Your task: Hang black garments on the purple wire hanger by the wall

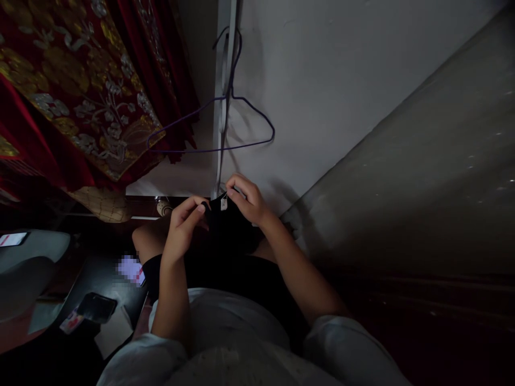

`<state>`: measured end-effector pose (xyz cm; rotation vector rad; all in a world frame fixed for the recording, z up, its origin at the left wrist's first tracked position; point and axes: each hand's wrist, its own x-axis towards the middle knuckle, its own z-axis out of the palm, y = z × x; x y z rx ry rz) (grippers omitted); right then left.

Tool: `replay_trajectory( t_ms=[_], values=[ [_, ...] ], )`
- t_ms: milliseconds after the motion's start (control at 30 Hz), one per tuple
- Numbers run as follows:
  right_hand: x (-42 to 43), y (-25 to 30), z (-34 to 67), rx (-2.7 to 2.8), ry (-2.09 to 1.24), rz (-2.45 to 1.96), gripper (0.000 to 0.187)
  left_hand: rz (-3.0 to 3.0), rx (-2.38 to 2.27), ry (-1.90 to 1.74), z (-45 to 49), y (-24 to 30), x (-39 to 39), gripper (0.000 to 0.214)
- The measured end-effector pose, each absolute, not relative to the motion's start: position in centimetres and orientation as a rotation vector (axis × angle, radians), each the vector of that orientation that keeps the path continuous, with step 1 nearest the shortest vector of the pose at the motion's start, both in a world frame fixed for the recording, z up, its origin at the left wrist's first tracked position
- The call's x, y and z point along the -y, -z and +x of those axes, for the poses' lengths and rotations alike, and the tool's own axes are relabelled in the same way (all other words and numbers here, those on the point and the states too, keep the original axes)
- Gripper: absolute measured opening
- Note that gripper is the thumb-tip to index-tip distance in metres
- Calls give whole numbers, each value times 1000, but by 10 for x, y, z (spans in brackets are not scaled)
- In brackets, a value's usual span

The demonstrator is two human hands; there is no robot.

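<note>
Two hands worked close together, centre of view, over the lap. The left hand [183, 225] was closed, fingers curled in and pinching the upper edge of a black garment [228, 228]. The right hand [247, 201] was also closed, thumb and fingertips pinching the same edge just beside a small white tag [224, 202]. The garment hung down between the two hands and ran near toward the body; its lower part was lost in shadow, shape not readable. Both forearms were bare, with pale sleeves at the near edge.

On the far side, a purple wire hanger [225, 126] hung against a white wall [341, 80], directly above the hands and apart from them. Far left, a red cloth with gold and silver flower work [80, 80] draped down. At the left edge a lit phone [14, 238] lay on a grey surface. Near left, a dark phone [96, 306] lay on a dark table [86, 276], with a small red-and-white card just beside it. Light was dim throughout.
</note>
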<state>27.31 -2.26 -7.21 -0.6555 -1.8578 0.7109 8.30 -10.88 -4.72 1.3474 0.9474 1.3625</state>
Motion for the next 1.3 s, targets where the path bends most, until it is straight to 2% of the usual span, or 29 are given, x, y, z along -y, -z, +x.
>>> replay_trajectory(
  t_ms=[100, 233, 300, 367, 500, 567, 667, 833, 967, 1133, 1200, 1300],
  values=[
    [23, 70, 275, 1843, -812, -613, 25, 1326, -965, -1371, 81, 50, 108, 23],
    [13, 82, 274, 1679, -1349, -540, 30, 1278, -927, -1342, 85, 51, 108, 22],
    [4, 88, 272, 1663, -1513, -504, 30, 1248, -899, -1319, 86, 52, 108, 22],
    [-3, 88, 271, 1771, -1422, -537, 29, 1227, -887, -1311, 86, 54, 108, 21],
    [1, 69, 278, 1935, -835, -617, 26, 1206, -920, -1342, 82, 56, 107, 20],
    [13, 59, 285, 1927, -729, -652, 23, 1195, -954, -1386, 80, 57, 106, 19],
    [31, 56, 291, 1954, -884, -807, 21, 1187, -983, -1449, 82, 58, 105, 18],
    [41, 79, 282, 2059, -1166, -831, 35, 1253, -1031, -1528, 94, 61, 108, 20],
    [39, 92, 275, 1908, -1287, -718, 25, 1483, -1198, -1669, 103, 59, 108, 20],
    [44, 81, 262, 1835, -1460, -760, 20, 1810, -1287, -1740, 106, 56, 88, 21],
    [43, 71, 258, 1841, -1489, -788, 23, 1839, -1214, -1656, 102, 63, 78, 34],
    [36, 52, 265, 1736, -1490, -780, 21, 1863, -1045, -1272, 87, 84, 69, 52]
  ],
)
